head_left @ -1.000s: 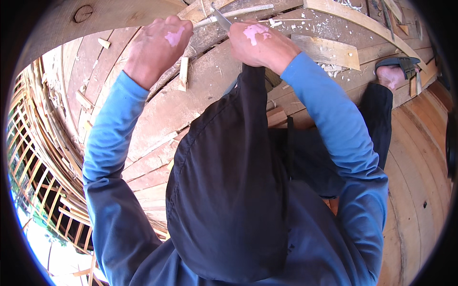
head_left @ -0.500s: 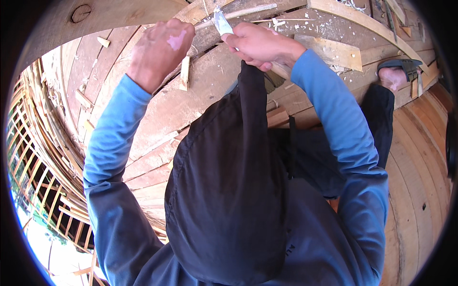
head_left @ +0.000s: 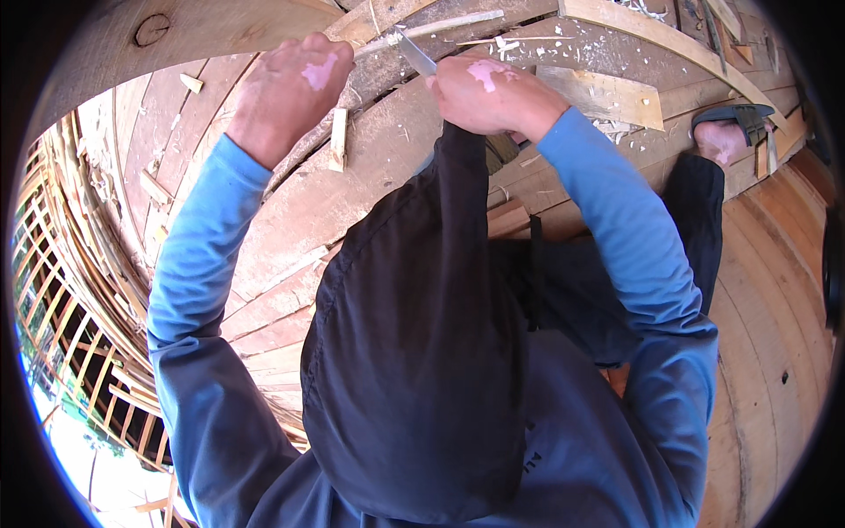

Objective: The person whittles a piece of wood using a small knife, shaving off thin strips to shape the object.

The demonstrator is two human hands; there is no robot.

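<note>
My right hand (head_left: pixel 497 95), turned back up, is closed around a knife. Its handle is mostly hidden under the fingers, and its blade (head_left: pixel 416 56) points up and to the left. The blade's tip is at a thin, pale wooden strip (head_left: pixel 453 23) and seems to touch it. At the strip's left end, my left hand (head_left: pixel 295 92) is a fist with its knuckles up. The strip runs into that fist, though its fingers curl out of sight underneath.
Wood shavings (head_left: pixel 506 46) litter the plank floor. A flat board offcut (head_left: pixel 607 97) and a long curved strip (head_left: pixel 669 44) lie right of my hands. A thick beam (head_left: pixel 198 33) crosses the upper left. Bundled thin strips (head_left: pixel 84 220) line the left side, beside an open lattice (head_left: pixel 66 339).
My right hand has rolled over from showing its thumb side to back up, turning the knife blade with it. My left hand stays almost in place beside the strip's end.
</note>
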